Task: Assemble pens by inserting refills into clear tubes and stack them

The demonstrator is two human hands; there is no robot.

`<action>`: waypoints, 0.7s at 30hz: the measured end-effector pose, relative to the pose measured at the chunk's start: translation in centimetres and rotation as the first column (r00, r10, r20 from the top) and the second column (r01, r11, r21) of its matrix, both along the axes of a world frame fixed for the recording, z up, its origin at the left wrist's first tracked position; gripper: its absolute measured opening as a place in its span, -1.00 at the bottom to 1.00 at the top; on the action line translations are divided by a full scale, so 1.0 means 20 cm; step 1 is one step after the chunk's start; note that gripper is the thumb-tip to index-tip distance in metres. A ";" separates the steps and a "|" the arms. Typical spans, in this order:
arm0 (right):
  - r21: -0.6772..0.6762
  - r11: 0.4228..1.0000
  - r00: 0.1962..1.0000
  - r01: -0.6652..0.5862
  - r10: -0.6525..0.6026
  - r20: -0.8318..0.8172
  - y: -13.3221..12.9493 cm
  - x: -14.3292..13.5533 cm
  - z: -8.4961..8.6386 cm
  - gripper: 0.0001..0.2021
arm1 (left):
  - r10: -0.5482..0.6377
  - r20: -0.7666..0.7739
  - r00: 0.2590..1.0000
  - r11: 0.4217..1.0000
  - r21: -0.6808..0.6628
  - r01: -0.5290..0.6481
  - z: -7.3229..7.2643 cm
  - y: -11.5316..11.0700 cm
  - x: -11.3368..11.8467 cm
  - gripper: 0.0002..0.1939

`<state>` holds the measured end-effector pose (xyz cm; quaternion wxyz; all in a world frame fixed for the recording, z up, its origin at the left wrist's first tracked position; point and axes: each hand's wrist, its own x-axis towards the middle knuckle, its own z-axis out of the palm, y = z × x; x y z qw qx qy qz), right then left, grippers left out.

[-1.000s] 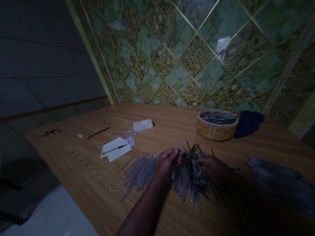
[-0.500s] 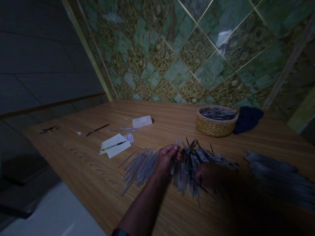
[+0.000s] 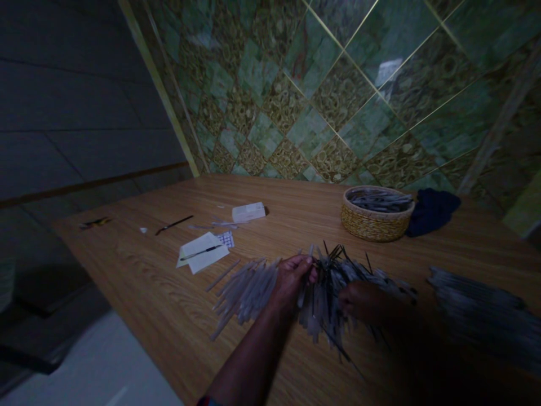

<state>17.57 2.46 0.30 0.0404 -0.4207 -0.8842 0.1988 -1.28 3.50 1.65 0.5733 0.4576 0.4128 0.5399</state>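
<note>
The scene is dim. My left hand (image 3: 292,276) pinches a thin pale stick-like sleeve between thumb and fingers, at the left edge of a loose heap of dark thin tools and pale sleeves (image 3: 333,282) on the wooden table (image 3: 169,299). My right hand (image 3: 359,299) lies in shadow on the same heap, fingers curled among the dark pieces; what it holds is unclear. A fan of pale sleeves (image 3: 247,290) lies just left of my left hand.
A woven basket (image 3: 374,223) with similar dark pieces stands at the back right, a dark blue cloth (image 3: 433,210) beside it. More grey pieces (image 3: 477,304) are piled at the right. Papers with a pen (image 3: 203,254), a small white box (image 3: 248,212) and a black pen (image 3: 173,225) lie left.
My right hand has shifted a little within the heap, nearer to me. My left hand keeps its pinch on the pale sleeve. The view has drifted slightly.
</note>
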 end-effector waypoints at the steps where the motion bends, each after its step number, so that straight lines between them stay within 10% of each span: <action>1: -0.028 0.999 0.993 0.033 -0.036 -0.116 0.00 0.01 0.01 -0.85 | -0.003 -0.004 1.000 1.000 0.002 0.003 0.00 0.00 0.00 -0.68; 6: -0.354 0.910 0.635 0.215 -0.405 -0.658 0.00 0.02 0.08 -0.91 | -0.080 -0.010 0.997 0.996 0.029 0.080 -0.01 -0.01 0.00 -0.68; 11: -0.427 0.885 0.308 0.184 -0.464 -0.831 -0.02 -0.03 0.12 -0.84 | -0.167 -0.004 0.986 0.986 -0.003 0.167 -0.02 -0.03 0.03 -0.70; 16: -0.358 0.903 0.282 0.235 -0.416 -0.864 -0.03 -0.10 0.06 -0.82 | -0.247 0.069 0.967 0.967 -0.040 0.250 -0.03 -0.06 0.05 -0.73; 21: -0.210 0.940 0.432 0.270 -0.313 -0.846 -0.02 -0.10 0.00 -0.78 | -0.255 0.122 0.959 0.961 -0.073 0.265 -0.02 -0.07 0.07 -0.73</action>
